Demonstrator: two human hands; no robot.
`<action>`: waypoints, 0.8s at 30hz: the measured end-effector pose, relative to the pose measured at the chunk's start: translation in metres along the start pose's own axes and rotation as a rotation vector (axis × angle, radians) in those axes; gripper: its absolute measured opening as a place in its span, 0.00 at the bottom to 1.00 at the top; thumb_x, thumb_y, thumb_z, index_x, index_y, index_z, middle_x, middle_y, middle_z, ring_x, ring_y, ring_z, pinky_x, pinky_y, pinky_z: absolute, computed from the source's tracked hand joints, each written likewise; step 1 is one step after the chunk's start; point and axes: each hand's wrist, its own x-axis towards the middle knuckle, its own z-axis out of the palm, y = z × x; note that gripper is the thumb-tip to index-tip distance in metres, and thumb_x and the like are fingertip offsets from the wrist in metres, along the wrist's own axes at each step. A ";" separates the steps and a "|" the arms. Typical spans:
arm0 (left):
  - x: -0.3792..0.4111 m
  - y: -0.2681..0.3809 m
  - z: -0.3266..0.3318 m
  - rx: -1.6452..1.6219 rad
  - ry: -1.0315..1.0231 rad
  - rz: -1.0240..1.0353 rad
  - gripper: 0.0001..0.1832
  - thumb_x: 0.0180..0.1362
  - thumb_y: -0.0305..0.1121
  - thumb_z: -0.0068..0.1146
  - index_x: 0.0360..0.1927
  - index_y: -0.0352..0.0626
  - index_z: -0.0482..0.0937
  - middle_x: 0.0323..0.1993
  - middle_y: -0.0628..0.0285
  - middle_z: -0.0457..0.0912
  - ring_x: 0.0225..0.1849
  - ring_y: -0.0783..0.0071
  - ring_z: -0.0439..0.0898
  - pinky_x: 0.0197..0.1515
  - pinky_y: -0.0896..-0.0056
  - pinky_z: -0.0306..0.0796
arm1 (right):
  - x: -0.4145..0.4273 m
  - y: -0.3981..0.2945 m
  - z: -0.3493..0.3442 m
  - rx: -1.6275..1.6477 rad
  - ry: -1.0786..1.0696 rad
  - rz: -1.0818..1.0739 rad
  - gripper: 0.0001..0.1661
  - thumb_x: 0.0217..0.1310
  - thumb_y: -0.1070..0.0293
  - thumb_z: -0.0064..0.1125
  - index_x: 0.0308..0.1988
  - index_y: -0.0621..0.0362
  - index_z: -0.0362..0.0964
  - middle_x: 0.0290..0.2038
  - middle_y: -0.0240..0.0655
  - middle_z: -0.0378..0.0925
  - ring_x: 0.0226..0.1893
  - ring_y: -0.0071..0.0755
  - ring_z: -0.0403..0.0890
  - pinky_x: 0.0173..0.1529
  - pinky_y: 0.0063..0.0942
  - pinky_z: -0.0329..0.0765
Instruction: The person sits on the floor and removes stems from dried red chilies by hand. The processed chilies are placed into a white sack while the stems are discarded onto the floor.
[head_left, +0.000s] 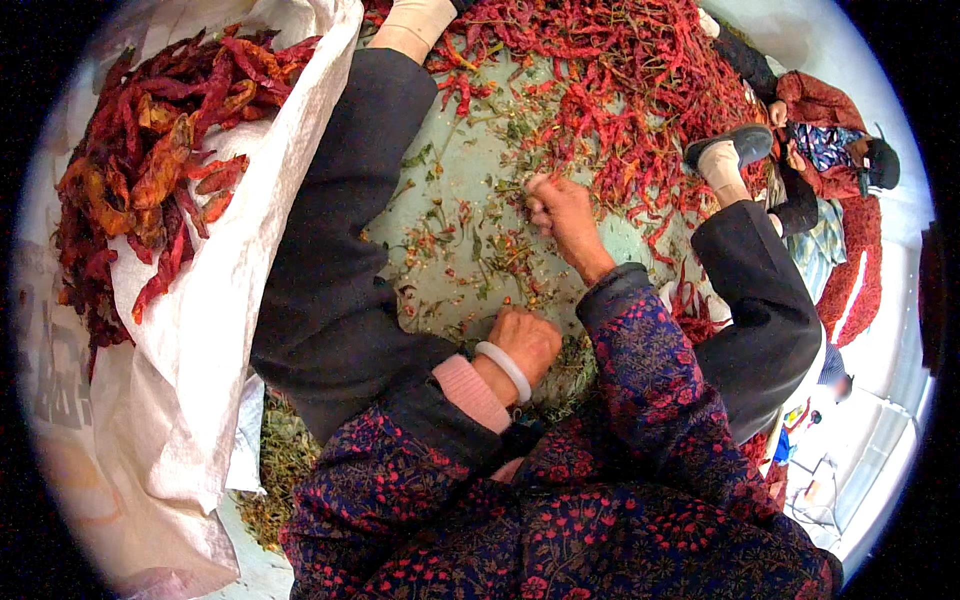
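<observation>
My left hand (526, 341), with a white bangle (504, 370) at its wrist, is low between my legs. Its fingers curl under and out of sight, so I cannot see whether they hold anything. Farther forward, my right hand (564, 217) has bent fingers, blurred at the tips; what they hold, if anything, is unclear. Beneath both hands the pale green floor (465, 161) carries scattered stems, seeds and dry leaf bits (510, 259). A broad heap of dried red chili peppers (622, 82) spreads just beyond my right hand.
On my left stands a white woven sack (187, 330) with large dark red dried chilies (165, 142) at its top. Green-brown plant debris (277, 465) lies beside it. My legs flank the work area. Another person (821, 142) sits right of the heap; more people appear farther right.
</observation>
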 end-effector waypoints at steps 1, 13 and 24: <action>0.000 0.000 0.001 0.008 0.004 -0.009 0.07 0.45 0.31 0.46 0.24 0.41 0.76 0.22 0.56 0.78 0.29 0.60 0.77 0.33 0.57 0.69 | -0.002 0.000 -0.004 0.122 -0.046 0.028 0.07 0.54 0.68 0.46 0.25 0.57 0.63 0.20 0.27 0.68 0.15 0.17 0.62 0.17 0.17 0.58; -0.002 0.010 -0.003 0.047 -0.043 0.004 0.07 0.45 0.29 0.48 0.23 0.47 0.79 0.24 0.61 0.80 0.30 0.67 0.79 0.32 0.65 0.70 | -0.039 0.007 -0.031 0.190 -0.286 0.090 0.11 0.56 0.72 0.45 0.41 0.61 0.66 0.28 0.30 0.69 0.16 0.12 0.60 0.15 0.10 0.54; -0.002 0.012 0.003 0.022 -0.029 0.053 0.07 0.46 0.31 0.46 0.24 0.43 0.76 0.22 0.56 0.79 0.27 0.62 0.78 0.30 0.61 0.69 | -0.065 0.044 -0.022 -0.198 -0.241 0.165 0.11 0.56 0.60 0.51 0.30 0.56 0.67 0.19 0.25 0.67 0.16 0.14 0.62 0.19 0.15 0.57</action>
